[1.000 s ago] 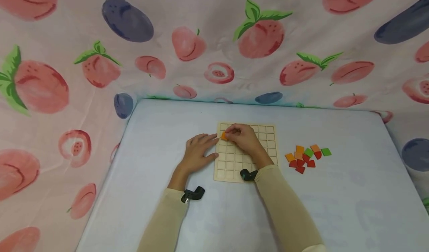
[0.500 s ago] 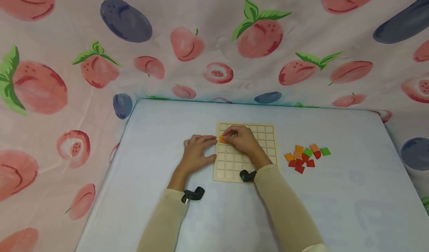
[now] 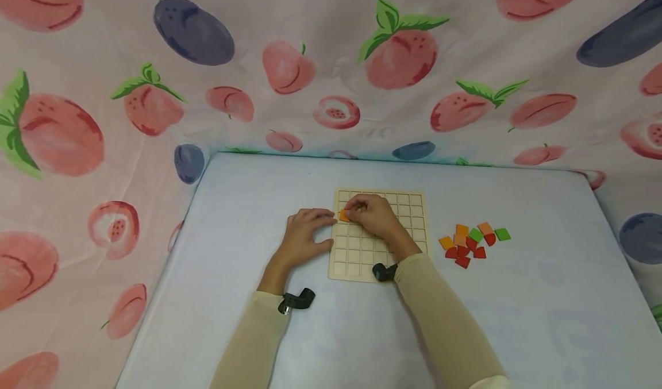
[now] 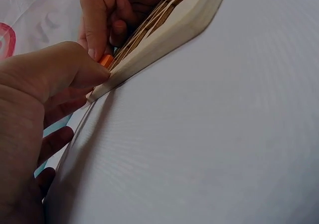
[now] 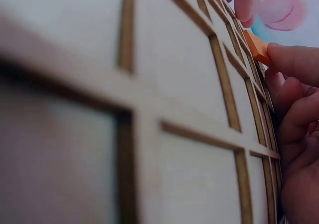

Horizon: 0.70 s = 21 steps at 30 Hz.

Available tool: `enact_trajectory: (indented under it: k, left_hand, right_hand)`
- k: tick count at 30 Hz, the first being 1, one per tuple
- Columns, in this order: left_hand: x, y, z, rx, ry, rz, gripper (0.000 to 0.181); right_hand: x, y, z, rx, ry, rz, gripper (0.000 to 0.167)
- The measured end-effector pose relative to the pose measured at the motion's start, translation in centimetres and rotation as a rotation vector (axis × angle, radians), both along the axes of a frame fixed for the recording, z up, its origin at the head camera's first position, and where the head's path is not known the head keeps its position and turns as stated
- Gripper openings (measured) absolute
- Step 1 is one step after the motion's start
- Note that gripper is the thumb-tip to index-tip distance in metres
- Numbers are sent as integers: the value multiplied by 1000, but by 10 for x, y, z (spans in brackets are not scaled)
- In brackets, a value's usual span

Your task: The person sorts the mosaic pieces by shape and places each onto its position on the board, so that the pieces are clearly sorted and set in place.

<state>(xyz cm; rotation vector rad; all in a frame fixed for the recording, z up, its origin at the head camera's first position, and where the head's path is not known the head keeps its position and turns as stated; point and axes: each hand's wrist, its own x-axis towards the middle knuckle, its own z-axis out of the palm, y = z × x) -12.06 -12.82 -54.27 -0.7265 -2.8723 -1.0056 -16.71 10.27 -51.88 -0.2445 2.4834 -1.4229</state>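
Observation:
A pale wooden grid board (image 3: 357,262) lies on the white table, divided into small square cells. My right hand (image 3: 377,214) reaches over it and pinches an orange square tile (image 3: 343,215) at a cell near the board's upper left edge. In the right wrist view the orange tile (image 5: 257,49) is tilted against the grid, under the thumb. My left hand (image 3: 302,239) rests beside the board with its fingers extended, the fingertips and thumb at its left edge. The left wrist view shows the left thumb (image 4: 92,74) against the board's side.
Right of the board lies a loose group of small tiles: orange squares (image 3: 462,230), green pieces (image 3: 503,234) and red pieces (image 3: 480,253). A fruit-print cloth (image 3: 289,67) hangs behind the table and along its left side.
My right hand has shifted the orange tile slightly toward me along the board's left side over the first half second, then stayed nearly still. The left hand has hardly moved.

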Motion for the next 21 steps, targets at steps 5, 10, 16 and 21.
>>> enact_trajectory:
  k: [5,10,16,21]
  left_hand:
    - [1,1,2,2,-13,-2,42]
    - [0,1,1,2,-12,-3,41]
    - [0,0,0,4,0,-7,41]
    - [0,1,1,-6,-14,-7,41]
  right_hand:
    - [0,0,-1,7,15,2,10]
    - [0,-1,1,17,22,12,9]
    - [1,-2,2,59,42,35,9]
    - [1,-2,2,78,74,62,8]
